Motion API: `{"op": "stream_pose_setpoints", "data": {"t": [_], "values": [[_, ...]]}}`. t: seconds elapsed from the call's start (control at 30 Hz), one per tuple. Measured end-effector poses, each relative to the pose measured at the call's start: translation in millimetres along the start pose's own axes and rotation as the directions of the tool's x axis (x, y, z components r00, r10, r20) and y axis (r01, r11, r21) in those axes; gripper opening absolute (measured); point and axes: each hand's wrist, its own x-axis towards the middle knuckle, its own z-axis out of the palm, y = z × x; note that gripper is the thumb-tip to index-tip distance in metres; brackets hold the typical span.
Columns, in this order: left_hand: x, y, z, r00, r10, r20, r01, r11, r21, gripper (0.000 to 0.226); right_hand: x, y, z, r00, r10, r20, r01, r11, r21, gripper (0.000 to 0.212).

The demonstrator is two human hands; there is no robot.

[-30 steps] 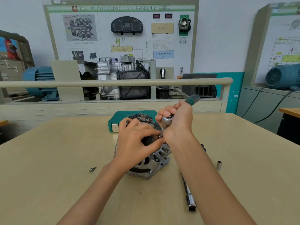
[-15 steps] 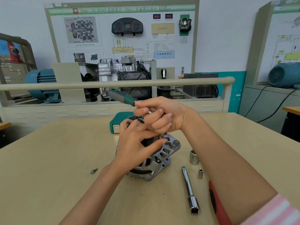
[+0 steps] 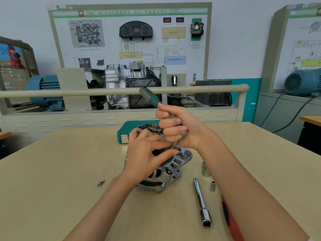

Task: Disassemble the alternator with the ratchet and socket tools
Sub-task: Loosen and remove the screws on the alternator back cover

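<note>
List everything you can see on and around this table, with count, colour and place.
alternator: one, silver, table centre
ratchet: one, green and black handle, in the right hand above the alternator
extension bar: one, chrome, on the table right of the alternator
loose sockets: two, chrome, right of the alternator
screw: one, grey, left of the alternator
tool case: one, teal, behind the alternator
red-handled tool: one, partly under the right forearm
training board: one, white, back wall
left hand: holding the alternator
right hand: gripping the ratchet

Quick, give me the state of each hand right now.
Left hand: fingers curled over the alternator, gripping it.
Right hand: closed around the ratchet.
</note>
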Motion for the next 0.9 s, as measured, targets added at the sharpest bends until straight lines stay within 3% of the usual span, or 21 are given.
{"op": "stream_pose_setpoints", "data": {"t": [0.07, 0.1, 0.17, 0.23, 0.3, 0.4, 0.57, 0.67, 0.8, 0.9], "values": [[-0.1, -0.1, 0.7, 1.000, 0.000, -0.010, 0.000, 1.000, 0.002, 0.032, -1.1, 7.0, 4.1, 0.973, -0.144, -0.182, 0.162, 0.983, 0.089, 0.033], [-0.3, -0.3, 1.0, 1.000, -0.003, -0.014, 0.003, 1.000, 0.001, 0.033, 0.4, 12.7, 7.1, 0.919, -0.234, -0.316, 0.284, 0.951, 0.122, 0.035], [-1.1, -0.7, 1.6, 1.000, -0.012, -0.017, 0.012, 1.000, 0.006, 0.032, 4.4, 26.4, 12.7, 0.688, -0.413, -0.596, 0.577, 0.810, 0.104, 0.034], [-1.2, -0.9, 2.0, 1.000, -0.018, -0.022, 0.019, 1.000, 0.018, 0.033, 7.9, 37.0, 16.1, 0.452, -0.496, -0.742, 0.770, 0.636, 0.044, 0.031], [-1.2, -1.0, 2.2, 0.999, -0.028, -0.025, 0.029, 0.999, 0.022, 0.034, 9.2, 41.3, 16.6, 0.387, -0.502, -0.774, 0.822, 0.568, 0.042, 0.031], [-0.9, -1.5, 3.0, 0.999, -0.016, -0.033, 0.017, 0.999, 0.030, 0.032, 10.0, 37.1, 13.8, 0.447, -0.468, -0.762, 0.797, 0.596, 0.102, 0.031], [-0.6, -1.9, 4.4, 0.999, -0.004, -0.054, 0.006, 0.999, 0.033, 0.032, 6.1, 24.3, 10.4, 0.691, -0.367, -0.622, 0.565, 0.812, 0.148, 0.034], [-0.3, -1.4, 4.1, 0.998, 0.002, -0.056, 0.000, 0.999, 0.035, 0.033, 3.8, 18.1, 8.1, 0.795, -0.305, -0.525, 0.429, 0.894, 0.131, 0.036], [-1.0, -0.6, 3.2, 0.998, -0.018, -0.052, 0.020, 0.999, 0.028, 0.033, 1.9, 8.9, 2.0, 0.935, -0.171, -0.311, 0.210, 0.973, 0.095, 0.037], [0.0, 0.5, 1.8, 0.999, -0.027, -0.040, 0.029, 0.999, 0.040, 0.031, 5.7, 1.5, 0.2, 0.992, -0.020, -0.125, 0.018, 1.000, -0.014, 0.035]]}}
